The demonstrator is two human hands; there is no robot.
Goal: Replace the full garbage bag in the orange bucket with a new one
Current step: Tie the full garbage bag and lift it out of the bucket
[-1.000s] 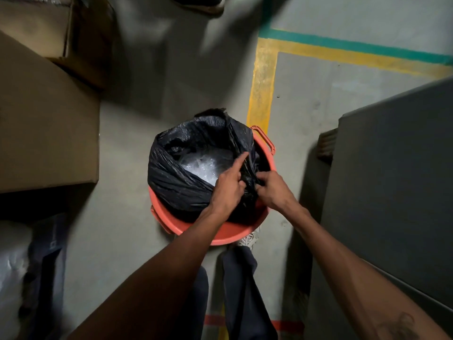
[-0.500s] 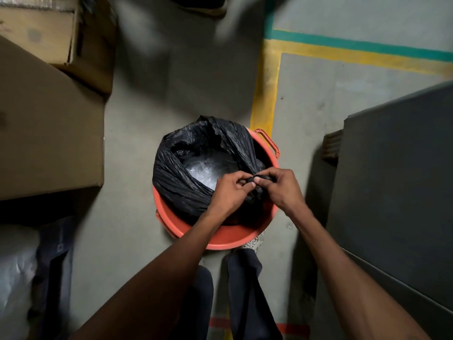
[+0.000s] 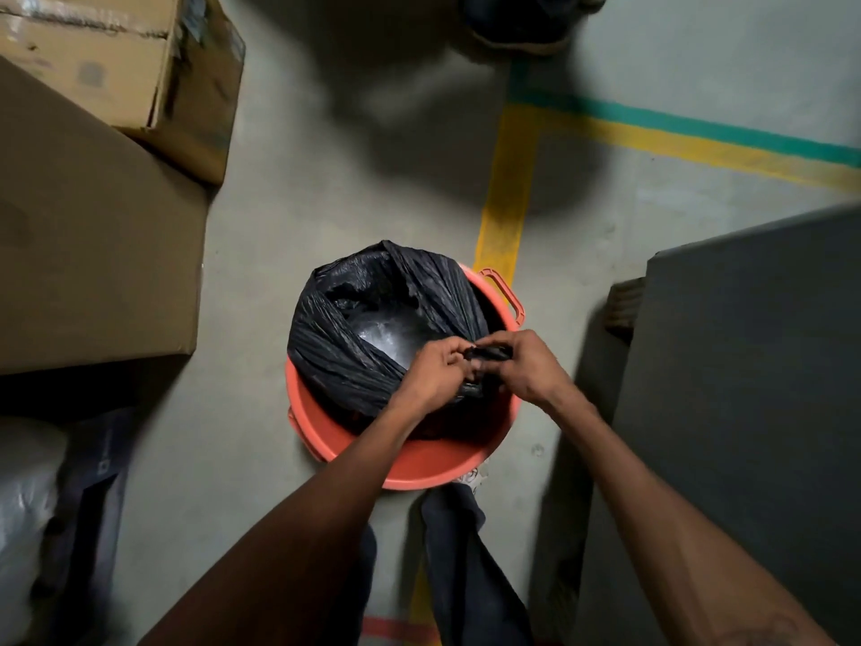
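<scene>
Black bag [image 3: 345,361]: in orange bucket [image 3: 419,468], top half open.
Grip: left hand [image 3: 433,375] and right hand [image 3: 531,366] pinch its bunched edge.
To do: tie, lift out, new bag.

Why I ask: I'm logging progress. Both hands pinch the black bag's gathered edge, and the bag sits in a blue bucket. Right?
The head view shows the bucket is orange, not blue. The left hand and right hand do pinch the gathered edge of the black bag.

Left hand [image 3: 435,373] and right hand [image 3: 531,366] are bare, forearms [image 3: 298,529] unsleeved; dark trousers [image 3: 466,575] and a pale shoe [image 3: 471,477] at 6 o'clock.
</scene>
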